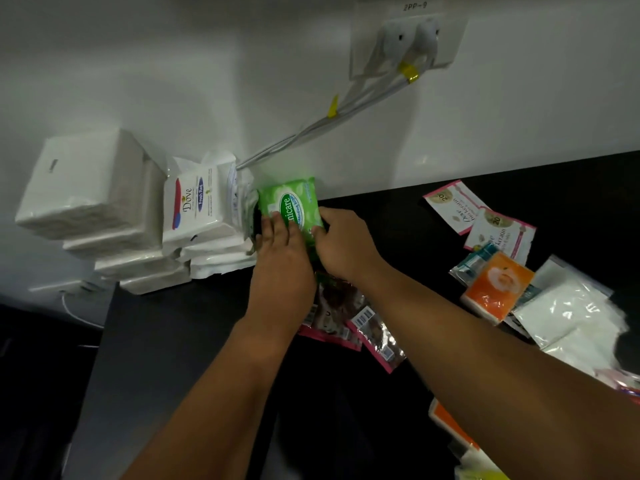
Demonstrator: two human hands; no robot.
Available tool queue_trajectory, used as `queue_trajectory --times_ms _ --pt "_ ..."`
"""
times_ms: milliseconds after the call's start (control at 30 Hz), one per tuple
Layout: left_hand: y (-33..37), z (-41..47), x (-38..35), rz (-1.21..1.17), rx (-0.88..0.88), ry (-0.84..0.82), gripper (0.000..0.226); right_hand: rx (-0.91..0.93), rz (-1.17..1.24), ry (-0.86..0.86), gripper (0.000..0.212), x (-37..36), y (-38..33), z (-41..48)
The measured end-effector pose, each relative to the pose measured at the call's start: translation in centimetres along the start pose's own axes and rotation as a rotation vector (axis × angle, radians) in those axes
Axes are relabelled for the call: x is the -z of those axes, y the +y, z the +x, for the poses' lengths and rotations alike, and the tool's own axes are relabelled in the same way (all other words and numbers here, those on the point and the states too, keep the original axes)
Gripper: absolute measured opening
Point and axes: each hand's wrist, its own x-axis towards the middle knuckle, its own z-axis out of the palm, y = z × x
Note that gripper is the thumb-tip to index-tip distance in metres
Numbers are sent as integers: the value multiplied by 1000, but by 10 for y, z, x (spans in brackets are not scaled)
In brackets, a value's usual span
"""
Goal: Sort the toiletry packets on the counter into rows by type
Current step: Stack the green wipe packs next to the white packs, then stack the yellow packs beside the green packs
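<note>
A green wipes packet (290, 201) stands against the wall at the back of the black counter (194, 341). My left hand (282, 258) lies over its lower left with fingers on its face. My right hand (343, 242) pinches its right edge. Left of it lean white Dove soap packets (194, 206) and a stack of white tissue packs (86, 192). Beneath my wrists lie dark sachets with pink edges (346, 317). To the right lie pink-and-white sachets (485, 223), an orange packet (498, 285) and clear bags of white powder (571, 310).
White cables (311, 129) run from a wall socket (408, 39) down behind the soap packets. An orange-and-white packet (450, 424) sits at the near right edge. The counter's left edge (104, 327) drops to a dark floor with a white cord (76, 310).
</note>
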Motion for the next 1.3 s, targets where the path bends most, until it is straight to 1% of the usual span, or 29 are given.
queue_trajectory --times_ms 133,233,267,300,367,400,433,467,500,567,667,733,867,1000,1167,1300 --pt "-3 2 2 25 -13 -50 65 9 -14 -68 22 1 0 -1" --pt "0 -1 13 -57 -17 -81 66 -30 -20 -132 18 11 -4 -7" --pt "2 -4 18 -105 -28 -68 66 -57 -14 -139 13 16 -4 -10" --pt "5 -7 23 -153 -44 -44 65 -73 -8 -134 14 22 -4 -14" --pt "11 -17 31 -234 -74 26 68 -75 -3 -106 24 39 -4 -26" --pt "16 -24 34 -266 -79 55 68 -76 3 -102 19 48 -2 -34" --pt "20 -31 36 -293 -74 73 68 -79 11 -94 20 57 2 -42" --pt "26 -39 37 -316 -58 84 67 -89 9 -82 32 68 3 -51" --pt "31 -47 37 -341 -37 94 64 -89 16 -76 38 78 6 -60" --pt "44 -64 38 -383 -17 132 58 -86 32 -80 38 96 13 -81" --pt "69 -91 35 -376 -53 225 50 -51 13 -59 35 115 27 -120" --pt "84 -110 30 -401 -11 238 44 -33 -3 -74 34 124 37 -146" --pt "110 -157 10 -505 149 162 30 -42 11 -115 29 139 58 -196" --pt "125 -204 -14 -530 260 71 19 29 -9 -184 30 150 79 -240" --pt "137 -248 -36 -504 393 -13 30 139 -81 -293 38 152 101 -269" --pt "148 -270 -38 -409 422 -80 54 197 -134 -402 44 151 113 -281"
